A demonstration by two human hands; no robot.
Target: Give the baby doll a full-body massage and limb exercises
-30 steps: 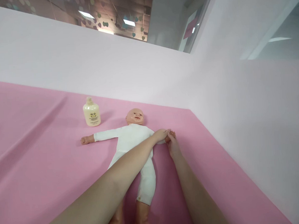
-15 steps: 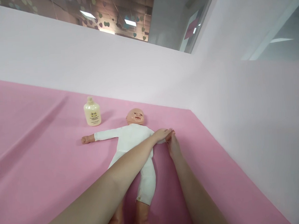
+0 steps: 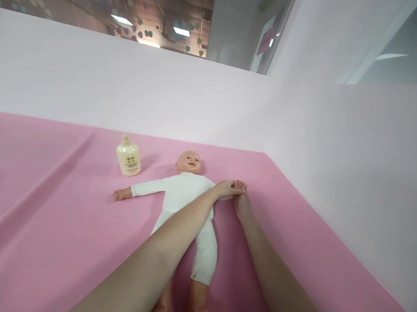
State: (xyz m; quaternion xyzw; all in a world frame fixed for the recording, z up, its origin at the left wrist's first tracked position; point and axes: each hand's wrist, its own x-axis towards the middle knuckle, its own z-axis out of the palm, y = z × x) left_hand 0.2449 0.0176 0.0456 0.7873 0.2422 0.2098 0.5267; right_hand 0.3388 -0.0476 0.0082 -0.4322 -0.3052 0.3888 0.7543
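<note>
A baby doll (image 3: 180,190) in a white cloth body lies on its back, its head toward the wall and one arm stretched out to each side. My left hand (image 3: 225,188) reaches across its torso and closes round the wrist and palm of the doll's hand (image 3: 239,184) on the right side. Small doll fingers show above my own. From below and the right, my right hand (image 3: 243,205) supports that same doll hand, its fingertips partly hidden. My left forearm covers part of the doll's waist and one leg.
Upright to the left of the doll's head stands a pale yellow bottle (image 3: 128,158) with printed text. Pink sheeting (image 3: 67,221) covers the surface, with a long crease at left. White walls (image 3: 206,114) border the back and right, with a window (image 3: 172,21) above.
My left hand's fingers have shifted from lying over the doll's hand to wrapping lower round it, so the doll's fingers now show. My right hand has dropped slightly.
</note>
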